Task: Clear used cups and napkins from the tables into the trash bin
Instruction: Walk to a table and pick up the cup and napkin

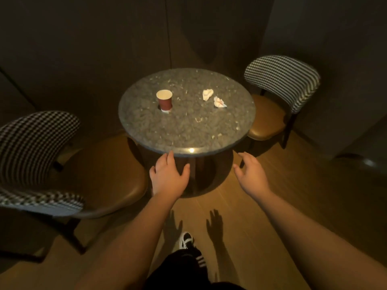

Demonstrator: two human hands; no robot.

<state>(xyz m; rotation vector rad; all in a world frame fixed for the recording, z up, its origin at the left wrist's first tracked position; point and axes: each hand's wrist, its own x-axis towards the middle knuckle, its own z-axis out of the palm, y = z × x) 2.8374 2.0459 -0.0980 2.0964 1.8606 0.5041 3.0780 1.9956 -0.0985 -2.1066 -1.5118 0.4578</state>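
Observation:
A red paper cup (165,100) with a white inside stands upright on the left half of a round dark stone table (188,130). Two crumpled white napkins lie on the right half: one (207,94) farther back, the other (219,102) just right of it and nearer. My left hand (168,174) hovers at the table's near edge with fingers spread and holds nothing. My right hand (251,172) is stretched out to the right of the table's base, fingers relaxed and empty. No trash bin is in view.
A chair with a checked backrest and tan seat (62,164) stands close at the left. A second matching chair (280,88) sits at the table's far right. Dark walls close in behind. My foot (185,239) is on the wooden floor (293,195) below.

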